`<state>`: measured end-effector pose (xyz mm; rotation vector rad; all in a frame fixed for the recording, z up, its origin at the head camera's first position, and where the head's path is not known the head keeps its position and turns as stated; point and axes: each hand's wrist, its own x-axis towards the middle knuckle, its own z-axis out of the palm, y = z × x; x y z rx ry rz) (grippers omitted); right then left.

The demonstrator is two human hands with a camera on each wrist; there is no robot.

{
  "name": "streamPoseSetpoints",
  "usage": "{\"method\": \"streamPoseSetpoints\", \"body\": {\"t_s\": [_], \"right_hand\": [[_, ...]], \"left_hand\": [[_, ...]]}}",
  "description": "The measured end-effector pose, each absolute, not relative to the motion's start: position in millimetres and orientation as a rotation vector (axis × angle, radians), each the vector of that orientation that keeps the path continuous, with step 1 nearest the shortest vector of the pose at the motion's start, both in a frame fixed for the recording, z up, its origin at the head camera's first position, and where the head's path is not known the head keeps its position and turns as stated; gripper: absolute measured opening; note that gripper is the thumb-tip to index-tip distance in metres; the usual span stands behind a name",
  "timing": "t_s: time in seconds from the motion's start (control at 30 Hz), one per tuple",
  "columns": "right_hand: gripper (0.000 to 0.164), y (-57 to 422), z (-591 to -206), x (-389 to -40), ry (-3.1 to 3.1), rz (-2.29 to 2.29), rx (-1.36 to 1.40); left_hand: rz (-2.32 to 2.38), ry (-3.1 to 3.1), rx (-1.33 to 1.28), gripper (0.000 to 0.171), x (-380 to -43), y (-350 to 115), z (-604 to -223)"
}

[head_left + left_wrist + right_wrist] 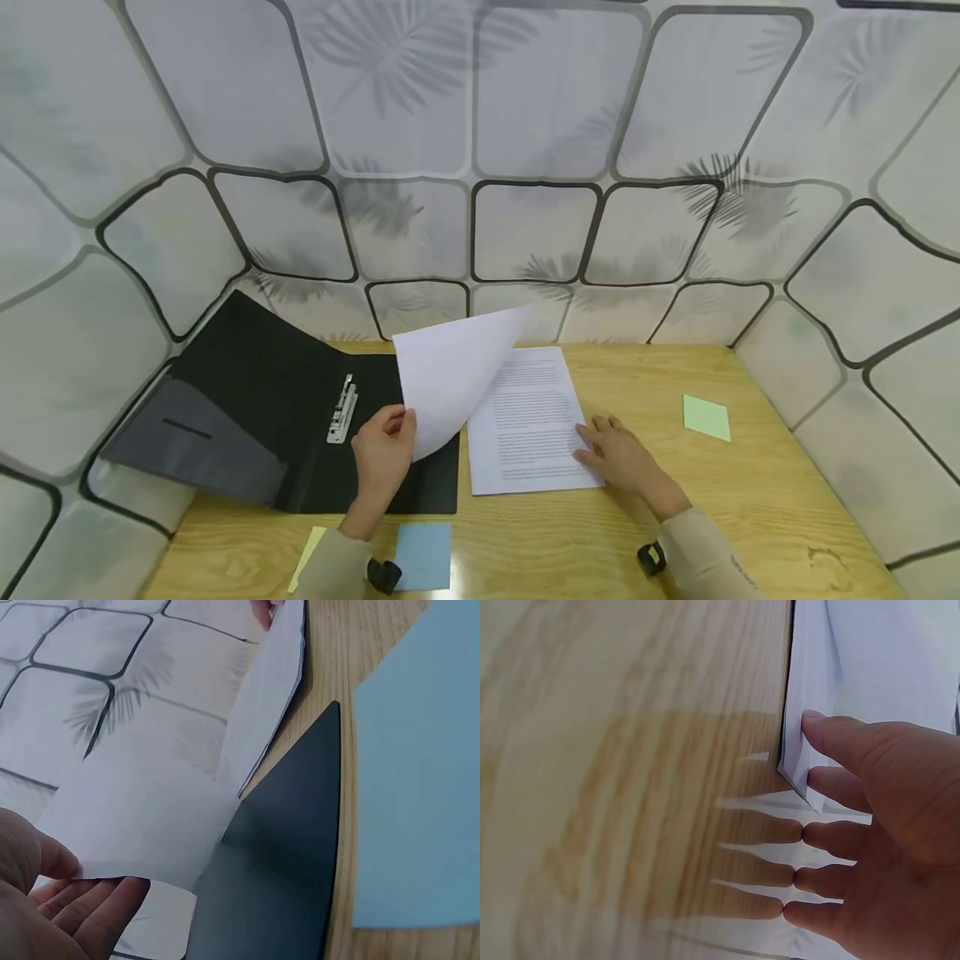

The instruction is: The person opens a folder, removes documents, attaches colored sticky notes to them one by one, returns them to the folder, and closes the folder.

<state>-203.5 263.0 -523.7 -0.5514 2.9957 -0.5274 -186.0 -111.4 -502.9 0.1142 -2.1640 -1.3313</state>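
Observation:
My left hand pinches the near left corner of a white sheet between thumb and fingers. The sheet is lifted and curves up over the black folder and the left side of a stack of printed pages. In the left wrist view the thumb lies on top of the sheet, the fingers beneath. My right hand lies at the stack's right edge. Its thumb and index finger touch the page edges, and the other fingertips rest on the table, as the right wrist view shows.
The folder lies open on the wooden table, its metal clip exposed and its left cover leaning against the patterned wall. A blue paper square and a yellow one lie in front; a green one lies to the right.

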Motion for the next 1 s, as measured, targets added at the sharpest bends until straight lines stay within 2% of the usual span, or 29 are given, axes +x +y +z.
{"method": "streamPoseSetpoints", "body": {"t_s": [0.5, 0.73, 1.0], "right_hand": [[0.055, 269.4, -517.2, -196.3, 2.914, -0.563, -0.489], [0.056, 263.5, -522.4, -194.8, 2.93, -0.594, -0.514], [0.051, 254.8, -522.2, -200.1, 2.992, -0.548, -0.618]], "left_hand": [[-2.041, -2.094, 0.739, 0.034, -160.7, -160.5, -512.7], [-2.194, -1.959, 0.756, 0.042, -160.2, -168.8, -511.9], [-2.174, -1.927, 0.815, 0.042, -159.5, -170.1, -514.6]]}}
